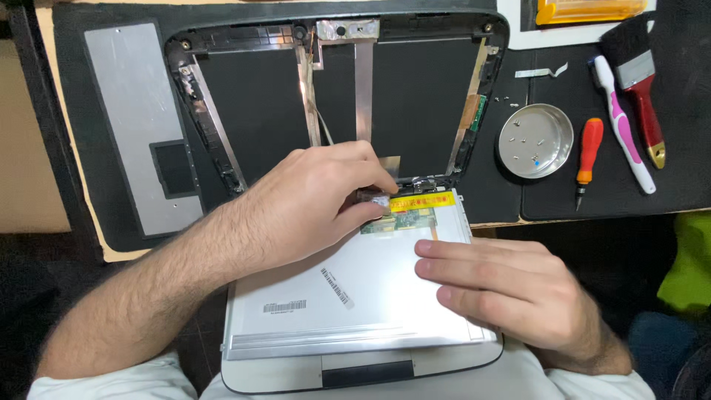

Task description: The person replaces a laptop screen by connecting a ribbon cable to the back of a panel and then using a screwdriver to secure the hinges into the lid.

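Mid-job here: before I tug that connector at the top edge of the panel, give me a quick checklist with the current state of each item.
1. Left hand on the small connector by the yellow label strip: ok, fingertips pinch there.
2. Right hand steadying the flat silver display panel: ok, fingers lie flat on its back.
3. Connector latch or tape freed: cannot tell, the fingers hide it.
4. Panel supported: ok, it rests on the grey lid over the lap.
5. Loose screws contained: not ok, some lie in the round metal dish, but a few sit on the black mat beside it.
6. Orange-handled screwdriver within reach: ok, right of the dish.
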